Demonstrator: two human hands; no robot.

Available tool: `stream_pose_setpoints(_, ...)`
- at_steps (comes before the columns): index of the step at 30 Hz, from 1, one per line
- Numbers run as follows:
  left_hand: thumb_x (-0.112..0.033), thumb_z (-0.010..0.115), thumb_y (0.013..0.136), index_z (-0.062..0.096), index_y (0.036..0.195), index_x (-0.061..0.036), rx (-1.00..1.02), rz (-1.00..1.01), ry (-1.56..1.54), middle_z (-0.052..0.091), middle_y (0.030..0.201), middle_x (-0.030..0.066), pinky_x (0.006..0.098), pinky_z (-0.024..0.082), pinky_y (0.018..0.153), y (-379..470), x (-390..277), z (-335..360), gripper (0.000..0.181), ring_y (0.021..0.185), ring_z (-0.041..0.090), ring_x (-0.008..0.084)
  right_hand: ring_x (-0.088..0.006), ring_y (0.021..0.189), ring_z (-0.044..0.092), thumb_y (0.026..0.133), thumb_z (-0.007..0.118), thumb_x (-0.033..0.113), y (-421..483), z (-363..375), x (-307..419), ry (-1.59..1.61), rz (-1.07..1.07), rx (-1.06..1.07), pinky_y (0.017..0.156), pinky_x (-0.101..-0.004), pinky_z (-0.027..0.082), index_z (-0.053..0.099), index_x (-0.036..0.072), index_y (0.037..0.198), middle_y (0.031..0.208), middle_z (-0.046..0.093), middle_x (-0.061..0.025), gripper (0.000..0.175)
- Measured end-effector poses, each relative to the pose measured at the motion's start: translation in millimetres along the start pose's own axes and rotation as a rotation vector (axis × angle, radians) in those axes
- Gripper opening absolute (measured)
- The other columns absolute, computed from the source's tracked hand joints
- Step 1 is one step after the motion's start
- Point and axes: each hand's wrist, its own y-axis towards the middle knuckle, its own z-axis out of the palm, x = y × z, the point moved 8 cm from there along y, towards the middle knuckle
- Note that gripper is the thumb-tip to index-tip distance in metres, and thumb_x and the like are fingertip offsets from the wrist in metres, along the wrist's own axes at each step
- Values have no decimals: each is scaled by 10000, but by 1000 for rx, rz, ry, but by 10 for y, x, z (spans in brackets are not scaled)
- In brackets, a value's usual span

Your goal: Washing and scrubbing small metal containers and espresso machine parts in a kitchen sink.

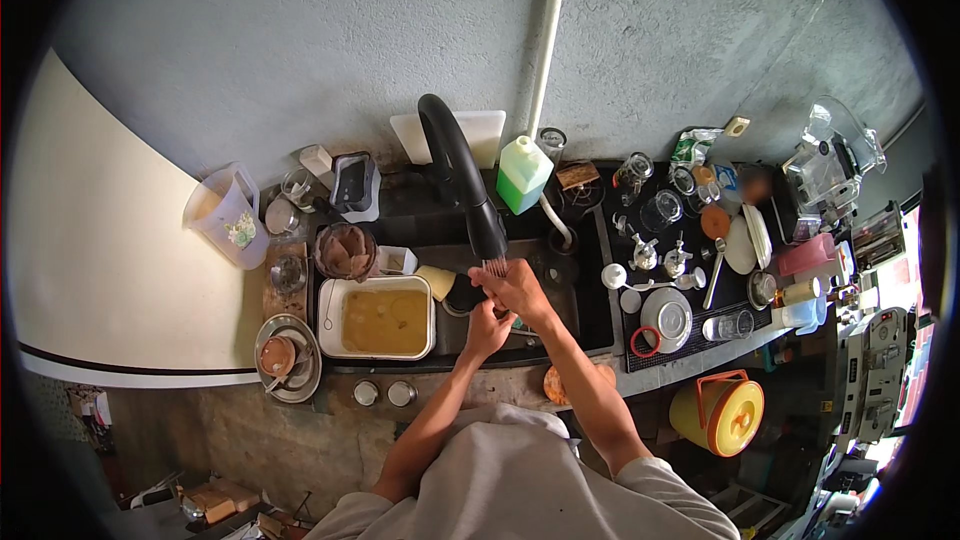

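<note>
Water runs from the black faucet (484,229) onto my right hand (521,291), whose fingers point left over the dark sink (551,315). Just below it, my left hand (487,330) is raised with its fingertips against the right palm. Whatever may be between the two hands is hidden by the fingers. Left of them, a white rectangular basin (326,322) holds murky yellowish water. A yellow sponge (435,282) leans at the basin's right corner, beside a dark round item (465,298) partly behind my hands.
A bottle of green liquid (523,174) stands behind the sink. On the right, a black drying mat (641,356) carries glassware, lids and a spoon (715,274). Metal plates (262,337) and a plastic pitcher (232,217) are at left. A yellow lidded bucket (712,416) sits lower right.
</note>
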Motion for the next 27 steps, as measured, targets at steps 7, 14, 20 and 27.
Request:
stream_pose_setpoints(7, -82, 702, 827, 600, 856, 31, 23, -115, -91, 682, 720, 100, 336, 485, 612, -14, 668, 136, 154, 692, 670, 174, -67, 526, 490, 967, 602, 235, 219, 186, -297, 483, 23, 74, 407, -215, 354, 628, -26, 927, 736, 588, -33, 265)
stream_pose_setpoints(14, -106, 696, 831, 601, 843, 27, -141, -10, -382, 621, 690, 24, 316, 447, 588, -85, 408, 147, 163, 683, 543, 68, -114, 461, 305, 920, 504, 124, 567, 402, -922, 1523, 301, 172, 391, -234, 288, 495, 25, 843, 647, 370, 2, 126)
stream_pose_setpoints(20, -92, 693, 789, 603, 829, 12, -51, -137, -333, 601, 675, 3, 279, 414, 567, -180, 867, 133, 143, 671, 522, 38, -90, 466, 383, 976, 485, 115, 355, 310, -947, 1278, 344, 136, 352, -195, 281, 535, -40, 981, 768, 542, -66, 164)
stream_pose_setpoints(27, -78, 710, 808, 592, 894, 16, -11, -189, -182, 627, 705, 38, 298, 457, 614, -155, 602, 68, 174, 673, 548, 82, -105, 589, 507, 992, 498, 63, 327, 293, -758, 1133, 349, 18, 493, -208, 441, 569, -69, 1033, 791, 572, -51, 155)
